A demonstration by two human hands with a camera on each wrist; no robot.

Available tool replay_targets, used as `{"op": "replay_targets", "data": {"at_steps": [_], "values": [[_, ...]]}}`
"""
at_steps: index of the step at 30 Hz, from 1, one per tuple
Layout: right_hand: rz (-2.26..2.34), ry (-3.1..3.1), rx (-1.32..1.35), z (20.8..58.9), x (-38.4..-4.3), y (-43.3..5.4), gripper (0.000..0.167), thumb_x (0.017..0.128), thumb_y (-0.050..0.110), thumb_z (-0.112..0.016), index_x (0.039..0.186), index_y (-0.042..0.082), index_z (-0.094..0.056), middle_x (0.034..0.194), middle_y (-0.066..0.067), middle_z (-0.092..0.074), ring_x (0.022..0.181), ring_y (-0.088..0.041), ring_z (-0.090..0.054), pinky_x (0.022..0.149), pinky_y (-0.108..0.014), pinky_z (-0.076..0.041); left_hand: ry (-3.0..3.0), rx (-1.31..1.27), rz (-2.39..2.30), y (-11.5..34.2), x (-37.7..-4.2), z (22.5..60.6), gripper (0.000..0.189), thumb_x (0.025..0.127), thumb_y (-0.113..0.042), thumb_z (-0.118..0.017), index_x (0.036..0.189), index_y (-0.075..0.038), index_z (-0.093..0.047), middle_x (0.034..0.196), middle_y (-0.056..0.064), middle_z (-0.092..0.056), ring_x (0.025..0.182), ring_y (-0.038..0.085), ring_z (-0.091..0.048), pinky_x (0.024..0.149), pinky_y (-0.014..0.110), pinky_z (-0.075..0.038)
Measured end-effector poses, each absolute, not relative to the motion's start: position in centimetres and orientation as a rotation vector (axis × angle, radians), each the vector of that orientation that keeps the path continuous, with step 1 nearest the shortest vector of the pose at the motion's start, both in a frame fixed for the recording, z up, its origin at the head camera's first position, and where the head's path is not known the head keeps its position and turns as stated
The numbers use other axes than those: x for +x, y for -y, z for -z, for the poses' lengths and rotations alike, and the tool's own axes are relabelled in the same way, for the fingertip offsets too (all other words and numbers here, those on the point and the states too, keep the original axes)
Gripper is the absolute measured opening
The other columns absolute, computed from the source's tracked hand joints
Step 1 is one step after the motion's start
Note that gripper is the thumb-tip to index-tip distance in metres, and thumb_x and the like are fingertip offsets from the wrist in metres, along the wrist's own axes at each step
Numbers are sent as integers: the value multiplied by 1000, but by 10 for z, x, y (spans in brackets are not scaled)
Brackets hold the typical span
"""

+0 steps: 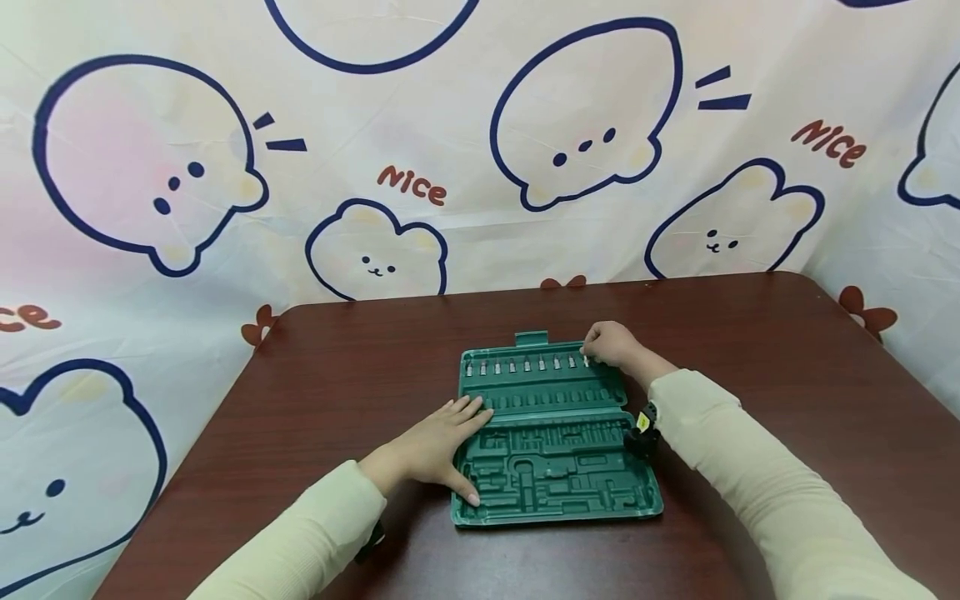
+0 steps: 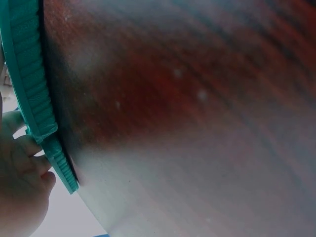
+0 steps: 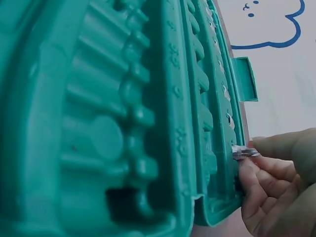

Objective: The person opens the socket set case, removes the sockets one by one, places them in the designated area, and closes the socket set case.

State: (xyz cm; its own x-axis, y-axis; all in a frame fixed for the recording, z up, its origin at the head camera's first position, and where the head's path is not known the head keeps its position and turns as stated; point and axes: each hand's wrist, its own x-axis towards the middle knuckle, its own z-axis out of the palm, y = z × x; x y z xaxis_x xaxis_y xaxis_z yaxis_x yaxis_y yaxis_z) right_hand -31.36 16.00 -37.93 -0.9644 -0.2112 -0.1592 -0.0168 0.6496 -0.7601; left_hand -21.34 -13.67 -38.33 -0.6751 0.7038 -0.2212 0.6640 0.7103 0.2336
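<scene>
A green plastic tool case [image 1: 558,520] lies unfolded flat, its moulded slots showing. Along the far half runs a row of small metal screwdriver bits [image 1: 527,366], standing side by side. My right hand [image 1: 617,347] is at the far right corner, where thumb and fingers pinch one silvery bit [image 3: 244,151] at the end of that row; in the right wrist view the bit touches the case. With fingers spread, my left hand [image 1: 438,446] rests on the left edge near the hinge. The left wrist view catches only part of that hand and the case's ribbed side [image 2: 34,74].
The case sits on a dark reddish-brown table [image 1: 360,367]. A latch tab [image 1: 532,338] sticks out from its far edge. Behind the table hangs a pale cloth [image 1: 480,167] printed with cartoon animals. The near half's moulded recesses [image 1: 558,475] hold no tools.
</scene>
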Motion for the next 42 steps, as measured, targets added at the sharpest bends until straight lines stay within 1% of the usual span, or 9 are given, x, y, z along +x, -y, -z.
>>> {"op": "replay_targets", "data": {"at_steps": [2, 8, 14, 18, 22, 29, 32, 38, 42], "values": [[1263, -2625, -160, 378, -311, -161, 11, 87, 7, -51, 78, 0, -51, 85, -14, -53, 67, -22, -49, 57, -32, -40, -2623, 1078, -192, 136, -214, 383, 109, 57, -66, -61, 140, -11, -16, 143, 11, -9, 129, 27, -4, 102, 40, -8], [1264, -2629, -56, 377, -309, -161, 15, 86, 6, -51, 95, -5, -57, 102, -19, -51, 81, -27, -52, 65, -35, -44, -2624, 1085, -184, 136, -214, 385, 109, 56, -67, -60, 140, -12, -16, 143, 10, -9, 129, 27, -4, 102, 39, -8], [1366, -2612, -24, 381, -309, -167, 13, 86, 9, -53, 89, -2, -59, 92, -16, -53, 76, -25, -52, 62, -34, -43, -2618, 1108, -199, 135, -215, 385, 109, 57, -66, -61, 139, -10, -17, 143, 12, -10, 129, 28, -5, 102, 40, -9], [1483, -2569, 39, 379, -308, -171, 17, 88, 11, -51, 94, -3, -57, 90, -15, -53, 77, -25, -52, 64, -33, -43, -2620, 1112, -185, 133, -215, 385, 109, 57, -66, -61, 139, -11, -17, 143, 11, -10, 129, 28, -5, 102, 40, -9], [1563, -2512, 64, 374, -307, -177, 22, 90, 12, -48, 104, -4, -52, 93, -15, -52, 84, -24, -51, 74, -34, -44, -2619, 1113, -176, 133, -217, 385, 109, 57, -67, -60, 139, -11, -16, 143, 11, -10, 129, 27, -5, 102, 40, -8], [1508, -2507, -14, 369, -299, -206, 27, 90, 14, -48, 108, -5, -50, 101, -15, -49, 90, -27, -50, 80, -39, -42, -2625, 1099, -158, 135, -217, 385, 110, 57, -69, -58, 140, -12, -15, 143, 11, -9, 129, 27, -4, 102, 39, -8], [1486, -2524, -3, 369, -295, -220, 30, 90, 14, -47, 110, -8, -48, 101, -16, -50, 90, -28, -50, 80, -39, -42, -2623, 1097, -163, 136, -217, 384, 109, 57, -68, -59, 140, -11, -16, 143, 11, -9, 129, 27, -4, 102, 40, -8], [1435, -2571, 55, 372, -290, -246, 29, 90, 14, -47, 110, -8, -49, 91, -9, -54, 82, -23, -51, 74, -35, -43, -2625, 1099, -171, 137, -216, 384, 109, 57, -67, -60, 139, -11, -16, 143, 12, -10, 129, 27, -4, 102, 40, -8], [1389, -2611, 64, 374, -286, -259, 29, 90, 14, -46, 108, -8, -50, 93, -11, -54, 82, -23, -51, 72, -33, -43, -2626, 1104, -183, 137, -216, 385, 109, 57, -67, -60, 139, -10, -16, 142, 12, -10, 129, 28, -5, 102, 40, -8]]}}
